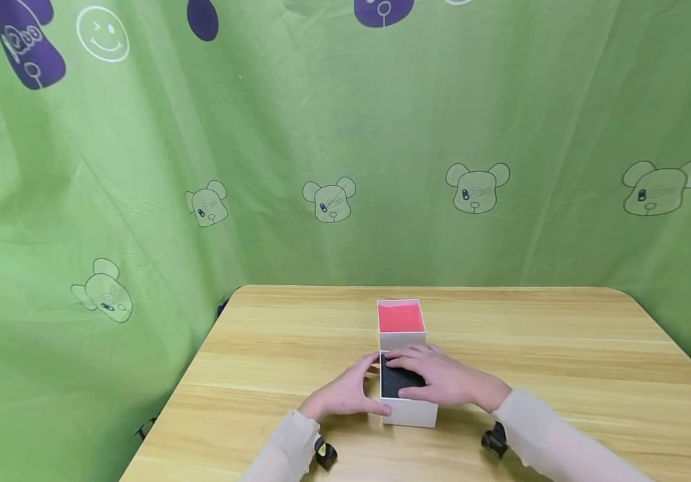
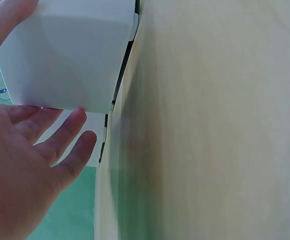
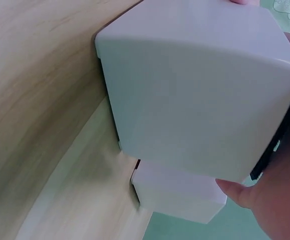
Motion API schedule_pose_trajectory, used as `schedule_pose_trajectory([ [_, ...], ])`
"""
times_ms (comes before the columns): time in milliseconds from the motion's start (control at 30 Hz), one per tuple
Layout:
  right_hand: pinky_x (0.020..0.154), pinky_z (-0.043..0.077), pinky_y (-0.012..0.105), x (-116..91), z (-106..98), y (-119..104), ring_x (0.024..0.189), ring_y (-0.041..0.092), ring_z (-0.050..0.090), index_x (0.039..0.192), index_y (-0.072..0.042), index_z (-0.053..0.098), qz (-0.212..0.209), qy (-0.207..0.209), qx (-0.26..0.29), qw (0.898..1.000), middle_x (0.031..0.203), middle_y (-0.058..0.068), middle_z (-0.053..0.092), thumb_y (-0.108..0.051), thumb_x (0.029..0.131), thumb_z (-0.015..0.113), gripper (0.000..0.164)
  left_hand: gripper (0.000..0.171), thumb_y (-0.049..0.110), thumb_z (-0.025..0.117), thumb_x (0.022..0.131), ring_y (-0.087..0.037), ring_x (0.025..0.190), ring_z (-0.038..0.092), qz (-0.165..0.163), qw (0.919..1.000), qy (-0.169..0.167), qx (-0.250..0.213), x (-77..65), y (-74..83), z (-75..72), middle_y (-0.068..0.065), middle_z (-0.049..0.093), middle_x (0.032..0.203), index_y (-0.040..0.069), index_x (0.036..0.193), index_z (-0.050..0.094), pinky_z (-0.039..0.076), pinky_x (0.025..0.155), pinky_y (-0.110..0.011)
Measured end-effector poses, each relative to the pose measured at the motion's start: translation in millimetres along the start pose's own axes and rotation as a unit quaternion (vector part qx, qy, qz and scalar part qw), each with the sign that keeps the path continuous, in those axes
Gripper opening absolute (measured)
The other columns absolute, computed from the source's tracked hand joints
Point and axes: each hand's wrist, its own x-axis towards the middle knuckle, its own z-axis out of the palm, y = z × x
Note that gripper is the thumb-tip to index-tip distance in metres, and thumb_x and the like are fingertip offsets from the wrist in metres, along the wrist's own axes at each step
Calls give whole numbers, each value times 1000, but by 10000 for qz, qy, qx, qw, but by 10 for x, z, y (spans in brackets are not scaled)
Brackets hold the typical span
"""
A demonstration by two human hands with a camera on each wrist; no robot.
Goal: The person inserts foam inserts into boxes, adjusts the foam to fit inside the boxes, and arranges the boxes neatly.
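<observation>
A white box (image 1: 408,413) stands on the table with a dark, felt-like black piece (image 1: 395,380) at its top. My left hand (image 1: 345,393) holds this box from the left, thumb on the front face and fingers toward the far side. In the left wrist view, fingertips (image 2: 78,114) are right at the box's edge. Across the top lies my right hand (image 1: 442,376), its thumb on the black piece near the front rim and its fingers stretched toward the far left corner. A black edge (image 3: 279,137) shows above the white wall in the right wrist view.
Just behind stands a second white box (image 1: 402,341), open at the top, with a pinkish-red inside. Both sit on a light wood table (image 1: 532,328). A green curtain (image 1: 406,248) printed with bear heads hangs behind the far edge and at both sides.
</observation>
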Motion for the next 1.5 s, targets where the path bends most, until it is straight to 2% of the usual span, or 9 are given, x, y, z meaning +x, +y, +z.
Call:
schedule_pose_trajectory([
  [500, 102, 29, 56, -79, -48, 30, 125, 29, 43, 130, -10, 56, 152, -31, 61, 9999, 133, 4, 52, -42, 91, 60, 51, 97, 37, 81, 73, -12, 124, 41, -43, 10000, 19, -39, 4, -3, 5, 4, 37, 143, 19, 148, 23, 36, 102, -31],
  [867, 102, 29, 57, -187, -102, 78, 124, 32, 43, 128, -10, 57, 168, 110, -87, 9998, 134, 5, 52, -46, 88, 61, 53, 97, 35, 82, 73, -12, 123, 41, 38, 9999, 3, -111, 11, -14, 6, 4, 37, 143, 22, 148, 22, 36, 102, -32],
  [1233, 102, 29, 55, -199, -108, 88, 124, 32, 43, 127, -11, 58, 243, 98, -59, 9996, 133, 5, 53, -45, 88, 63, 52, 97, 35, 82, 72, -12, 123, 41, 7, 10000, 10, -97, 17, -2, 6, 5, 37, 142, 22, 148, 23, 36, 103, -32],
  [1500, 104, 28, 57, -365, -141, 142, 126, 32, 42, 127, -13, 59, 425, 280, -59, 9987, 134, 5, 52, -49, 87, 62, 54, 98, 34, 82, 72, -13, 123, 42, 2, 9999, -7, -161, 26, -10, 9, 3, 36, 144, 21, 149, 23, 36, 102, -30],
])
